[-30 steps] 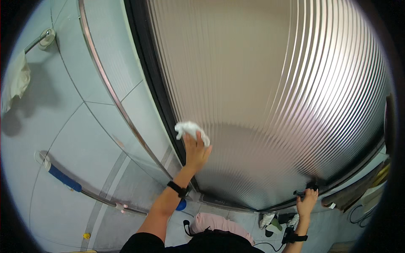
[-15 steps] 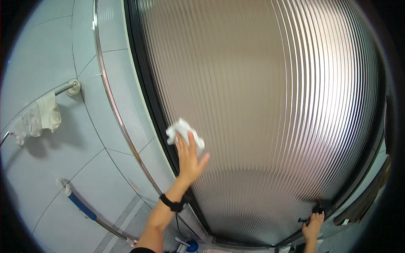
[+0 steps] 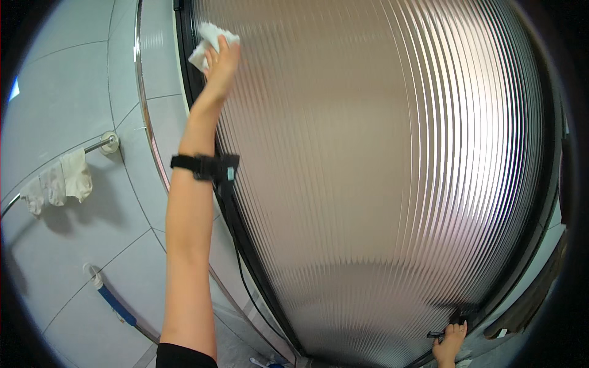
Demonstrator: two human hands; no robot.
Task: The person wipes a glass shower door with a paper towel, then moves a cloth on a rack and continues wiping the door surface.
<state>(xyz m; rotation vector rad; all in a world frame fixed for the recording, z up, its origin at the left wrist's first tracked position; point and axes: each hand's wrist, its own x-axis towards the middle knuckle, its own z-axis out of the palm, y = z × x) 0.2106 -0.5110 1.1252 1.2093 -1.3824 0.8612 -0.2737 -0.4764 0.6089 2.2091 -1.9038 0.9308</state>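
High at the left edge of a ribbed glass door [image 3: 319, 122], my left hand [image 3: 223, 61] presses a crumpled white cloth [image 3: 211, 38] against the black door frame and the glass beside it. The left arm is stretched far up, with a black strap [image 3: 202, 167] around the wrist and a cable hanging from it. Low on the right, my right hand [image 3: 451, 342] has its fingers closed around a black door handle [image 3: 437, 335]; part of that handle is hidden by the fingers.
Small white cloths [image 3: 75, 175] hang over a metal rail on the tiled wall. Below them leans a blue-gripped pole [image 3: 116, 305]. A shiny vertical metal tube [image 3: 140, 80] runs left of the door. Dark fabric [image 3: 527, 300] hangs at the far right.
My left hand has carried the white cloth upward and left along the door's edge, and more of the forearm shows. My right hand stays at the handle.
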